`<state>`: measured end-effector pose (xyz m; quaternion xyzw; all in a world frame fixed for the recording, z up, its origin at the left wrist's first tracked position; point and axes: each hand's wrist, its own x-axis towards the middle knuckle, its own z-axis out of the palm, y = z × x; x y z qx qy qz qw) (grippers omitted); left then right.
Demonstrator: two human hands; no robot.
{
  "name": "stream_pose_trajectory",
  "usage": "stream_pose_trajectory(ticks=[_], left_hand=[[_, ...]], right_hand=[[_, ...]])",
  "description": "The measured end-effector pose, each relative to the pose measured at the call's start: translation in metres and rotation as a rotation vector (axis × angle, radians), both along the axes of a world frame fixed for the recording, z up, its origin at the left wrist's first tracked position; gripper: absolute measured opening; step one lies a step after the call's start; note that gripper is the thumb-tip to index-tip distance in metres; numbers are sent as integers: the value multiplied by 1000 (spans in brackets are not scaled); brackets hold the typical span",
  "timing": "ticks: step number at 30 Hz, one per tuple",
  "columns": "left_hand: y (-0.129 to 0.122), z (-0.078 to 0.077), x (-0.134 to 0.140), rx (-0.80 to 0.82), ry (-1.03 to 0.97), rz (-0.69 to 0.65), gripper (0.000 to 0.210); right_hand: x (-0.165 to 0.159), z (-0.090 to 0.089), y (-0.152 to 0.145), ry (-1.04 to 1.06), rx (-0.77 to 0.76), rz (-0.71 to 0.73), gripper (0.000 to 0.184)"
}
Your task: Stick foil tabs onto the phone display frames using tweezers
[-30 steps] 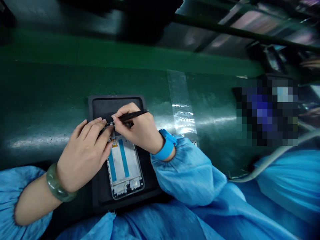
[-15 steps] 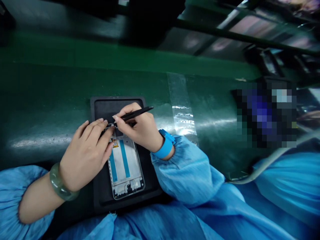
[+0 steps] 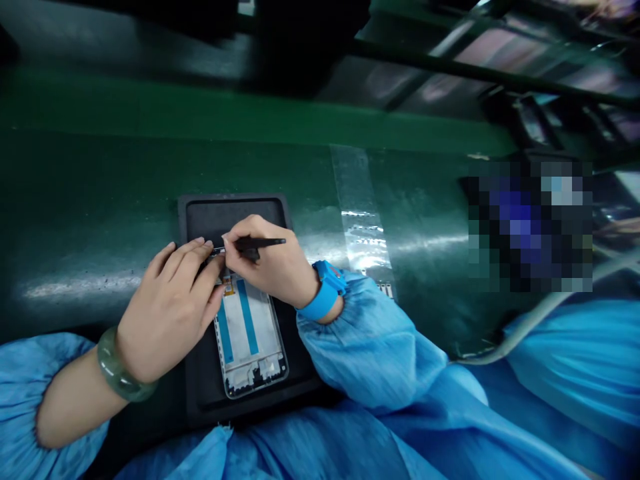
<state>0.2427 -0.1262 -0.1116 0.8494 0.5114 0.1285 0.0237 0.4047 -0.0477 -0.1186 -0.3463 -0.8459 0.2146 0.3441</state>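
Observation:
An opened phone frame with blue strips and an orange flex piece lies in a black tray. My left hand, wearing a green bangle, presses its fingers and thumb on the frame's upper left part and steadies it. My right hand, with a blue wristband, pinches black tweezers over the frame's upper end, close to the left fingertips. The tweezers' tips and the small part under them are hidden by my fingers.
A green mat covers the bench. To the right, a clear plastic strip is stuck on it, with small pieces near my right sleeve. Farther right are a blurred-out dark object and a pale cable. Dark shelving runs along the back.
My right hand has shifted slightly left and down, and the tweezers have swung flatter, their rear end dropping. My left hand stays nearly still on the phone frame.

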Motion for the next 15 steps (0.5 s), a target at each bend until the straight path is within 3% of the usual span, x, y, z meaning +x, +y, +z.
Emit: stream_pose_trajectory(ticks=[6, 12, 15], left_hand=[[1, -2, 0, 0, -6, 4, 35], [2, -2, 0, 17, -5, -5, 32], [2, -3, -1, 20, -2, -18, 32]], right_hand=[[5, 1, 5, 137, -201, -41, 8], [1, -2, 1, 10, -51, -3, 3], [3, -2, 5, 119, -68, -92, 4]])
